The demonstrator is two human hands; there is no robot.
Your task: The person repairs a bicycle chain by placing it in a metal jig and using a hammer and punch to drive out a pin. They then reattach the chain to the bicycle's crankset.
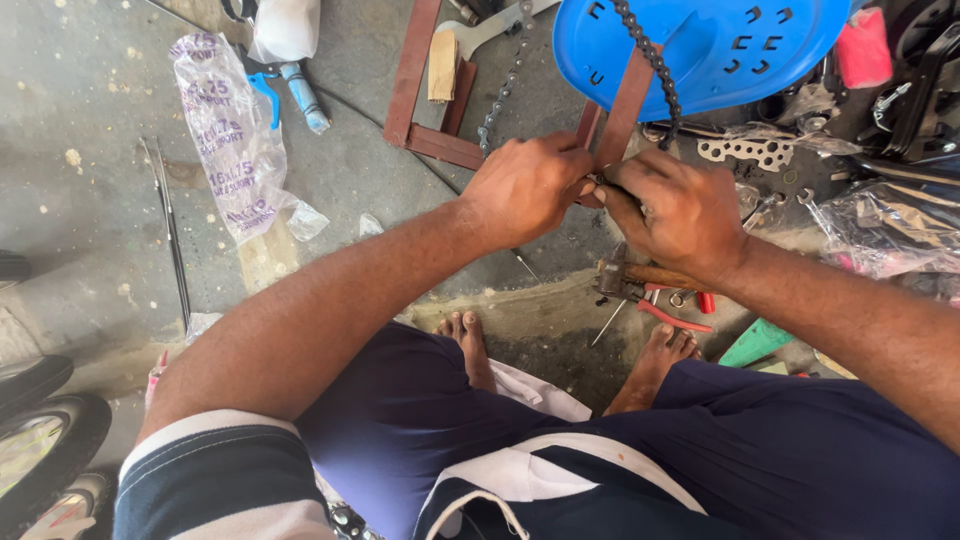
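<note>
A black, oily bicycle chain of linked metal plates (648, 60) hangs down across a round blue perforated plastic stool seat (700, 40) and ends at the two hands, which meet over the concrete floor (100, 130) just in front of the seat. The left hand (525, 187) is curled knuckles-up, its fingers pressed together around the end of the chain, though what lies under them is hidden. The right hand (678, 208) faces it, thumb and forefinger pinching the same small dark spot of chain; both hands touch at the fingertips.

Right behind the hands a reddish-brown rectangular metal frame (425, 100) lies flat on the floor, and a second length of grey chain (500, 95) runs across it beside a grey metal spanner (490, 28). Just below the right hand lie a wooden-handled hammer (640, 272) and red-handled pliers (675, 312), close to the person's bare feet (665, 360). Toward the left side of the floor sits a clear printed plastic bag (232, 140), with a blue-handled tool (290, 85) beside it and a thin metal rod (172, 235) farther left. At the right edge are crumpled clear plastic wrap (885, 225) and a flat perforated metal plate (745, 150). A black tyre (45, 450) shows at the bottom left corner.
</note>
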